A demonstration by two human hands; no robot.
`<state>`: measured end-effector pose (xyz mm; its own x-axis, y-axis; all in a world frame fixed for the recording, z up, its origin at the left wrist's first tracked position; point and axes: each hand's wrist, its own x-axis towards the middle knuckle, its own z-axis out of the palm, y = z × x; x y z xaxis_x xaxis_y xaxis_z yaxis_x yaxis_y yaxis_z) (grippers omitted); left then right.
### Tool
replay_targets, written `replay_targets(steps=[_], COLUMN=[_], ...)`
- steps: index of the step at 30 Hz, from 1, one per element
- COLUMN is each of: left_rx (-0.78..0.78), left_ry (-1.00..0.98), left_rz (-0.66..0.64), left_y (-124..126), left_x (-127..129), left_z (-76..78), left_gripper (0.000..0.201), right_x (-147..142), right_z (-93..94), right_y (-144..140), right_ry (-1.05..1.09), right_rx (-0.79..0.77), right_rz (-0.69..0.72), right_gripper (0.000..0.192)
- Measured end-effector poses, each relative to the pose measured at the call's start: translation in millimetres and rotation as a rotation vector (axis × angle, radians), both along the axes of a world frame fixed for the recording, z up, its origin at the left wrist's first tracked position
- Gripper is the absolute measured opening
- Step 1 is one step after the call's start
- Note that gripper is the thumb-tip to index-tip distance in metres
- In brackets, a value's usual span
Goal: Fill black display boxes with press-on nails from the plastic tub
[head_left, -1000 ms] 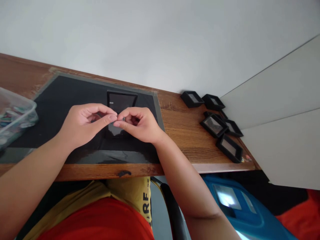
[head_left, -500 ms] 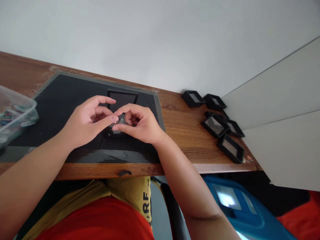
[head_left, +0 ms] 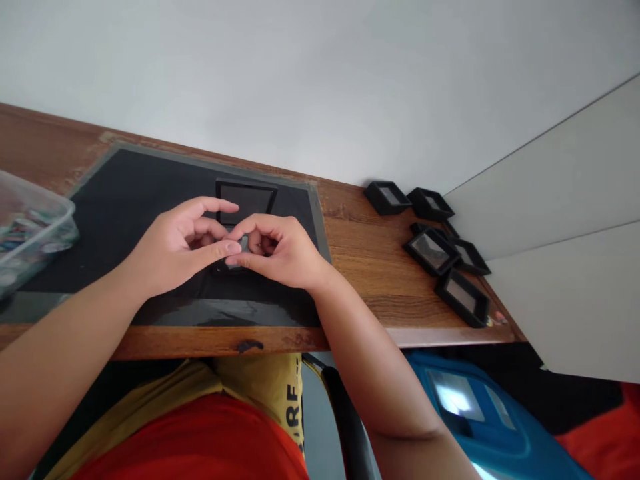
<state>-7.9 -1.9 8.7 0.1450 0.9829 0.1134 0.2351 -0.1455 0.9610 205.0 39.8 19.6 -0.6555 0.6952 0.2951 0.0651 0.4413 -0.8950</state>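
Observation:
My left hand (head_left: 183, 243) and my right hand (head_left: 277, 250) meet over a small black box on the dark mat. The box's lid (head_left: 247, 200), with a clear window, stands open at the back. Its lower part (head_left: 244, 244) is mostly covered by my fingers, and a pale grey surface shows inside. The left thumb touches the right fingertips while the left index finger sticks out above. On the right, thumb and index finger are bent into a pinch. Whatever small thing lies between the fingertips is hidden.
The black mat (head_left: 125, 220) is taped onto the wooden table (head_left: 370, 267). A clear plastic tub (head_left: 37, 233) with small packets stands at the left. Several black windowed boxes (head_left: 430, 250) lie at the right, near the wall. A blue chair (head_left: 450, 413) stands below the table edge.
Both hands stay over the box. The left index finger and thumb have shifted slightly right. A small shiny bit seen between the fingertips earlier is now covered.

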Motion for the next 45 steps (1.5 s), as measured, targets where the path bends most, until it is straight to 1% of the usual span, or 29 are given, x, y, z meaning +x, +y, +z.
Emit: replay_targets(steps=[3,6,10,12,14,17,19,21,23,25,27,34,37,41,43,45], left_rx=[-0.02,-0.026,-0.038,-0.044,-0.043,0.002,0.059,0.095,0.104,0.106,0.115,0.149,0.154,0.142,0.15,0.156], left_ry=[0.001,0.024,0.032,0.028,0.011,-0.011,-0.006,0.013,0.045,0.085,0.113,0.163,0.179,0.177,0.229,0.322], left_rz=[-0.037,-0.052,-0.077,-0.063,-0.027,0.066,0.163,0.254,0.3,0.305,0.295,0.292,0.286,0.28,0.297,0.287], left_y=[0,0,0,0,0,1,2,3,3,3,2,2,2,2,1,0], left_x=[-1,-1,-1,0,0,0,-1,-3,-3,-2,-2,-3,-4,-4,-4,-5], left_z=[-2.1,-2.1,-1.7,-1.8,-2.1,-2.7,-3.4,-4.0,-4.4,-4.6,-4.8,-6.4,-7.7,-7.9,-6.7,-4.7], left_gripper=[0.068,0.07,0.074,0.077,0.072,0.058,0.047,0.038,0.034,0.031,0.03,0.03,0.031,0.032,0.028,0.022], right_x=[-2,-2,-1,0,1,1,0,-1,-3,-4,-6,-8,-6,0,4,9], right_z=[-0.4,-0.4,2.0,2.8,2.0,-1.4,-3.7,-4.6,-4.4,-3.8,-3.7,-3.5,-1.4,2.0,3.9,5.9], right_y=[1,1,1,2,3,6,7,6,4,2,2,4,3,4,6,9], right_ry=[0.025,0.02,-0.015,-0.006,0.026,0.038,-0.017,-0.12,-0.235,-0.325,-0.372,-0.425,-0.419,-0.366,-0.342,-0.324], right_rx=[-0.089,-0.171,-0.206,-0.206,-0.194,-0.162,-0.116,-0.037,0.044,0.086,0.095,0.076,0.076,0.082,0.099,0.113], right_rz=[0.045,0.099,0.119,0.125,0.107,0.035,-0.012,-0.051,-0.088,-0.109,-0.114,-0.092,-0.086,-0.117,-0.146,-0.182], right_gripper=[0.031,0.033,0.03,0.03,0.033,0.036,0.034,0.029,0.024,0.023,0.024,0.026,0.026,0.025,0.024,0.025])
